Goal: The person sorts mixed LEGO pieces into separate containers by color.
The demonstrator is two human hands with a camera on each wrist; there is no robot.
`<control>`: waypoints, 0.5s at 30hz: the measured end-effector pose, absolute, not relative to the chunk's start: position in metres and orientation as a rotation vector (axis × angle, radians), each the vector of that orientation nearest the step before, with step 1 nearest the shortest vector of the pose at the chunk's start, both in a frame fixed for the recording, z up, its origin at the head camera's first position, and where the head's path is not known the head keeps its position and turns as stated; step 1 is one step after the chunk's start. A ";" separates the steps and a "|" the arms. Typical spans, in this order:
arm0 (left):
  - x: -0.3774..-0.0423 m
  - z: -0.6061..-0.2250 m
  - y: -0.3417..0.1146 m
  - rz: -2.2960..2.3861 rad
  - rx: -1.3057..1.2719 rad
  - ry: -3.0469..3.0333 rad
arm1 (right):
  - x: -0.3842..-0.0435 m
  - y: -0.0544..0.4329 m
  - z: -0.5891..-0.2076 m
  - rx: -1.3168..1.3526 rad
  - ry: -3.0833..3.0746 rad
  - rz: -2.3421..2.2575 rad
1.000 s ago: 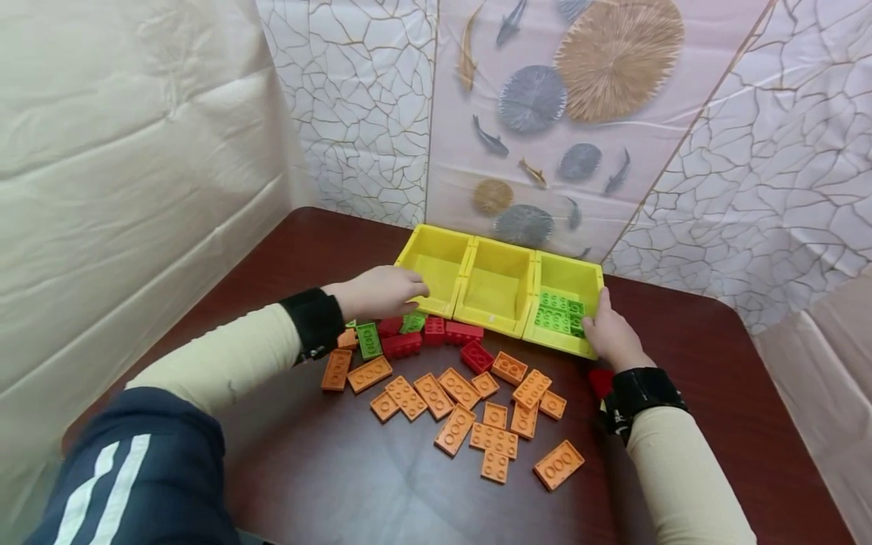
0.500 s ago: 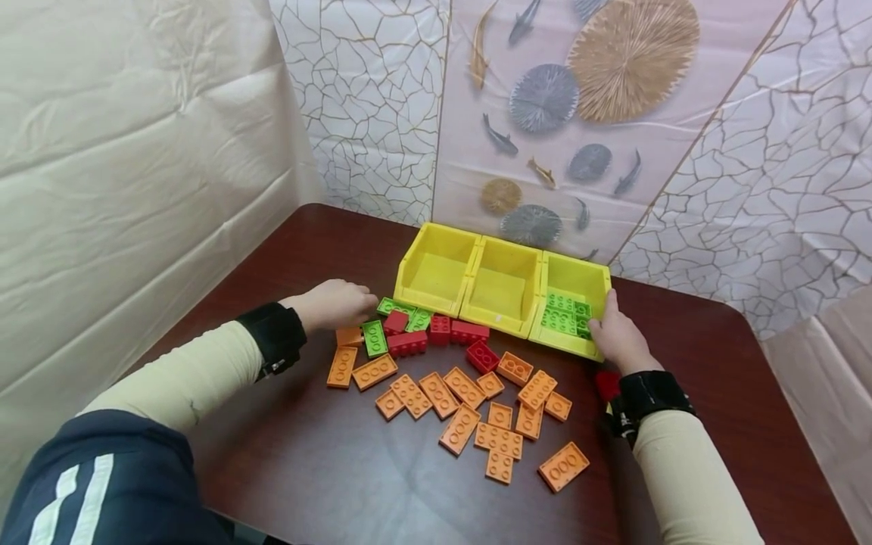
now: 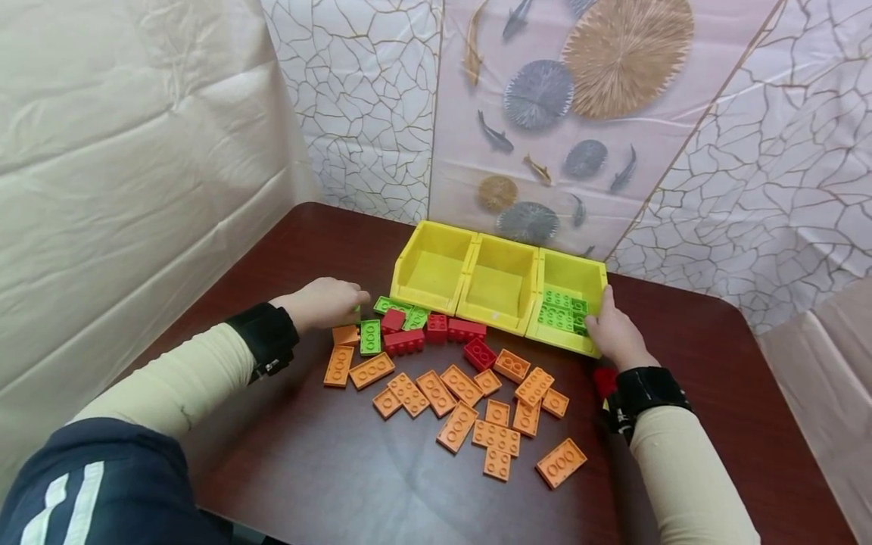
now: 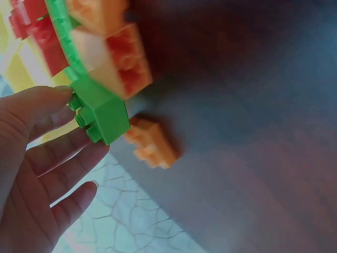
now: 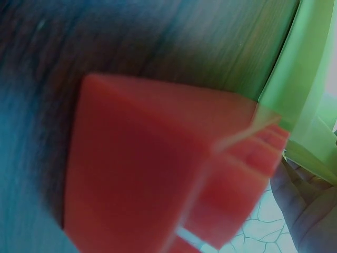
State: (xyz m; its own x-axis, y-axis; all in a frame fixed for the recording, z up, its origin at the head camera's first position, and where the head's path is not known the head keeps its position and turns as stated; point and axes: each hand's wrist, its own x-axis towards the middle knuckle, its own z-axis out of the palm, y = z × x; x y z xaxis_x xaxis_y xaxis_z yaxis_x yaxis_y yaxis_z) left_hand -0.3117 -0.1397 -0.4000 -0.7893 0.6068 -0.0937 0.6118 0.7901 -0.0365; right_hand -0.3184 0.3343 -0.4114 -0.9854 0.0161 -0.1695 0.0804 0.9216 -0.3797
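Observation:
My left hand (image 3: 325,301) is at the left end of the brick pile, pinching a green toy brick (image 4: 109,113) between thumb and fingers. That brick is mostly hidden by the hand in the head view. Three joined yellow bins (image 3: 463,307) stand at the back of the table. My right hand (image 3: 618,333) holds the side wall of the right-hand bin, its thumb at the front corner. Green bricks (image 3: 560,310) lie inside that bin. A red brick (image 5: 142,158) sits close under the right wrist.
Several red bricks (image 3: 405,341) and green bricks (image 3: 371,337) lie along the front of the bins. Many orange bricks (image 3: 459,426) are spread over the dark table (image 3: 327,469). A patterned cloth wall (image 3: 368,113) rises behind the table.
My left hand has moved left from the front of the left bin down to the pile's left end, and now pinches a green brick. The right hand stays at the bin.

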 end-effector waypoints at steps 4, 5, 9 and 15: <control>-0.309 -0.380 -0.129 -0.024 1.058 2.938 | -0.317 0.337 -0.408 0.065 2.933 -0.591; -0.308 -0.375 -0.124 -0.012 1.082 2.947 | -0.317 0.337 -0.407 0.062 2.934 -0.593; -0.305 -0.352 -0.086 0.012 1.216 2.939 | -0.319 0.339 -0.405 0.058 2.939 -0.616; -0.295 -0.325 0.021 -0.086 1.598 2.775 | -0.321 0.339 -0.413 0.024 2.922 -0.692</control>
State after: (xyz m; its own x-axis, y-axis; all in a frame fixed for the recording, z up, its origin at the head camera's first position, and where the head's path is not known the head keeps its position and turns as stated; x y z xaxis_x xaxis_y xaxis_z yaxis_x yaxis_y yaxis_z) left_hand -0.2950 0.0213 -0.3245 -0.5010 0.8651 0.0264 0.8618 0.5014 -0.0769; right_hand -0.3206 0.3394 -0.4125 -0.9902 -0.0165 -0.1384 0.0473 0.8943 -0.4449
